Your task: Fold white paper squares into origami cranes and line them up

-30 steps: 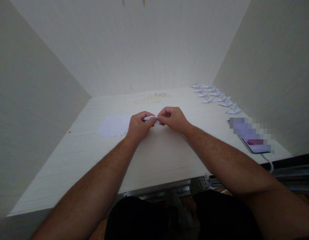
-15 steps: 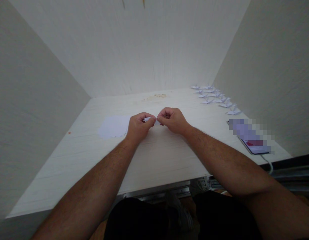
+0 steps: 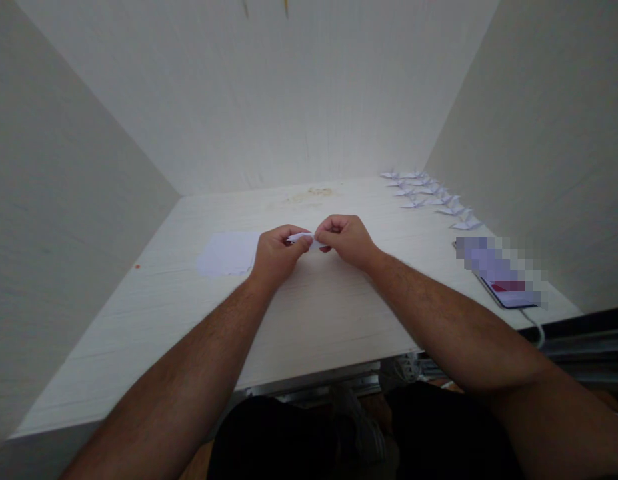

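Observation:
Between my two hands is a small folded piece of white paper (image 3: 299, 237), held just above the middle of the table. My left hand (image 3: 281, 253) pinches it from the left, thumb on the near side. My right hand (image 3: 346, 240) pinches its right end with thumb and forefinger. Fingers cover much of the paper, so its full shape is hidden. Beside my left hand lie white paper sheets (image 3: 226, 253), partly behind that hand.
Several folded white paper cranes (image 3: 421, 190) stand in rows at the back right of the white table (image 3: 309, 320). A phone (image 3: 499, 277) with a cable (image 3: 539, 330) lies at the right edge. Walls (image 3: 309, 100) enclose the back and both sides.
More of the folded paper shows between my fingers now, as my left fingers have shifted slightly on it. Both hands stay in nearly the same place.

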The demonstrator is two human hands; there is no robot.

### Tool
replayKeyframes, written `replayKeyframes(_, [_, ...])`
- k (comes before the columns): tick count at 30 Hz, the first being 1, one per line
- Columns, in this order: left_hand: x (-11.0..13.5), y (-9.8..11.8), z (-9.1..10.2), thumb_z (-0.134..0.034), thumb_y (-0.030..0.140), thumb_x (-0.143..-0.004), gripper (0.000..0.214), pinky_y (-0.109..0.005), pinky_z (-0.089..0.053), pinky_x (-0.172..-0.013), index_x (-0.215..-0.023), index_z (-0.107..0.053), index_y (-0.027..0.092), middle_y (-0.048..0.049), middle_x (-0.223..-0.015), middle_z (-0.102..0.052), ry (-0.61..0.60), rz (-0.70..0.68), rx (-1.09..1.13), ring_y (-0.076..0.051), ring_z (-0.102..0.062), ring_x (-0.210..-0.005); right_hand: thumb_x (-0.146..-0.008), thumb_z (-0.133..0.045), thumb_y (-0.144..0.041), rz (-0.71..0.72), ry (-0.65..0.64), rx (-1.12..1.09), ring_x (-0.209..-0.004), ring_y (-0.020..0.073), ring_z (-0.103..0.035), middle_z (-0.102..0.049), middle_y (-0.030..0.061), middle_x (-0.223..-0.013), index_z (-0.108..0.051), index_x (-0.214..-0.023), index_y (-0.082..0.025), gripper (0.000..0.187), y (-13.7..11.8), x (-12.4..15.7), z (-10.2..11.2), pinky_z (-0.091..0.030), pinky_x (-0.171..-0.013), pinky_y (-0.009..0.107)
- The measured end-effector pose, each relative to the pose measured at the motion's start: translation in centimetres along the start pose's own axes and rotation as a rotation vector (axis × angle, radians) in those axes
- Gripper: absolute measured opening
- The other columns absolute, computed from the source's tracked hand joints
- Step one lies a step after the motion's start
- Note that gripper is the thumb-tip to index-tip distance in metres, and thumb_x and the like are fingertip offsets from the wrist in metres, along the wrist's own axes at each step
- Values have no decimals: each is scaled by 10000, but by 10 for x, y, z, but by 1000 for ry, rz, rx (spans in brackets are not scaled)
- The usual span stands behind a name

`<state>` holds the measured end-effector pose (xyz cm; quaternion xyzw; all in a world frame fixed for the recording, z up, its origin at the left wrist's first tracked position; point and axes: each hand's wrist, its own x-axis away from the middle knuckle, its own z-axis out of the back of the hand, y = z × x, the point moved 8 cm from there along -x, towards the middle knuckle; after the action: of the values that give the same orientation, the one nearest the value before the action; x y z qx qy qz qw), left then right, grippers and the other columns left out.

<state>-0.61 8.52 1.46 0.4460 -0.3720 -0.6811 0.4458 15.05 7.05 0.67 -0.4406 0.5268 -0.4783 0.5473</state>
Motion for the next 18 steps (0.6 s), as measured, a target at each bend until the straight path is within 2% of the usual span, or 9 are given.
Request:
replayKeyframes(6, [0, 2, 0, -749, 322, -750, 162, -242, -459, -554, -797, -766, 168, -15, -635, -712, 8, -4, -3, -130, -620, -562, -722, -716, -248, -6, -22, -42, -535, 94, -599, -648, -16, -578, -641, -683, -163, 120, 2, -1, -2, -525, -528, 218])
replayKeyframes(18, [2, 1, 1, -735, 346, -756, 179, -239, -422, -508, -742, -752, 168, -18, -591, -692, 41, 56, 2, -130, -591, -516, -703, -711, -279, 131, 8, 129, -544, 93, -553, -643, -11, -589, -658, -712, -163, 128, -6, 2, -1, -417, -517, 223])
